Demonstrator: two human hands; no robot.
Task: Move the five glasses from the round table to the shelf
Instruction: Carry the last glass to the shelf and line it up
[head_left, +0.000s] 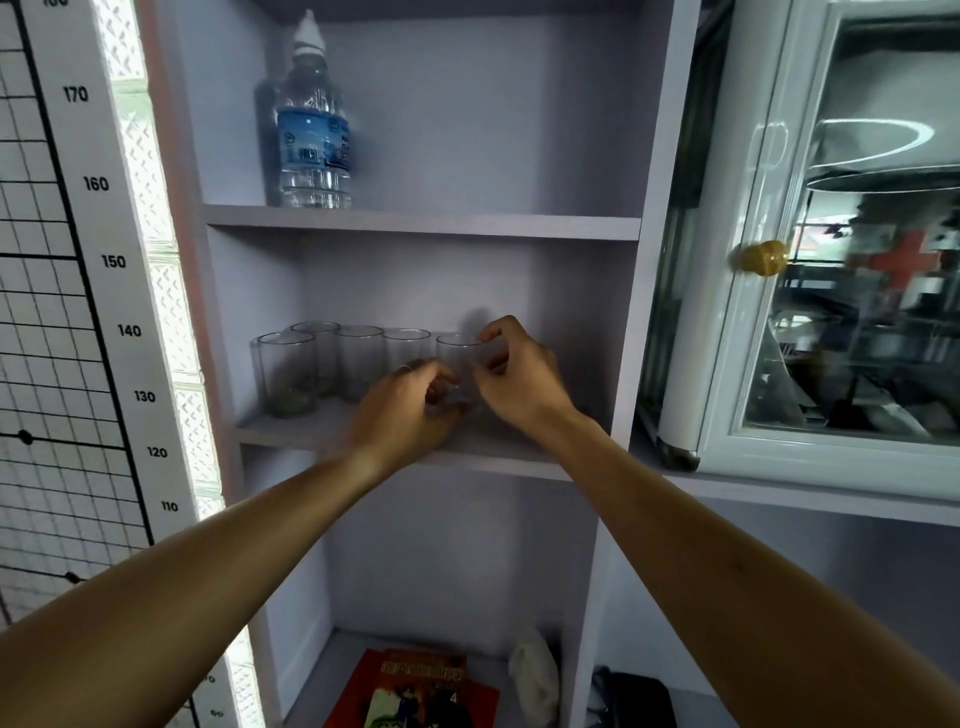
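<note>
Presently, the fifth glass (460, 371) is being steadied on the middle shelf (291, 432), toward its right end, by both hands: right hand (511, 371) fingers curled round the rim, left hand (410, 405) closed low on the base, probably to align the row. Four clear, smooth cylindrical glasses (358, 364) are standing leftward.

The shelf (415, 223) is pale lilac-grey, and the five glasses (358, 364) on it are clear and colourless, as is the bottle (313, 124) above, which has a white cap and a blue label with white print. At left a white height chart (78, 260) carries black numbers beside a black wire grid (31, 291). The cabinet (737, 312) at right is white-framed with a golden knob (762, 257) and a red cross (906, 260) behind its glass; a red-orange book (415, 691) lies on the bottom shelf.
</note>
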